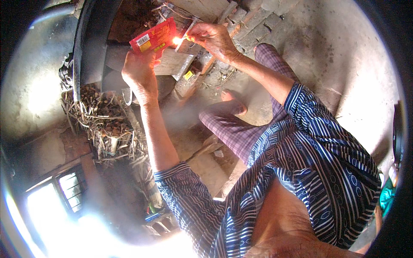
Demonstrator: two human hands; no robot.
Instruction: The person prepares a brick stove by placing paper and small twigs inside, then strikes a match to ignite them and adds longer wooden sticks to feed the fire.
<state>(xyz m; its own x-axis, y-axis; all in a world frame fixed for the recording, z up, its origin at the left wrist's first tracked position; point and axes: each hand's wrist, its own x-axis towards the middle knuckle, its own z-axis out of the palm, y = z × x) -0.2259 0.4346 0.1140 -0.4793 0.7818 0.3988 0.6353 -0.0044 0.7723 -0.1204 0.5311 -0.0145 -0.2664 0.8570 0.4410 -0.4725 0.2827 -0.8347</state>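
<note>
A red plastic packet (pixel 163 32) with printing and a barcode is held up in my left hand (pixel 142 72), pinched along its lower edge. Between the fingertips of my right hand (pixel 214 40) is a small burning matchstick (pixel 183 39). Its bright flame (pixel 176 40) touches or sits just beside the packet's right edge; the glare hides which. Below the two hands, a small yellow box (pixel 188 75), perhaps a matchbox, lies on a ledge.
A dark curved pan or stove rim (pixel 92 42) stands left of my hands. Bundled dry sticks (pixel 113 132) are stacked below it. Bricks (pixel 255 32) lie beyond my right hand. A bright window (pixel 69 190) is at lower left. My bare foot (pixel 228 95) rests on the floor.
</note>
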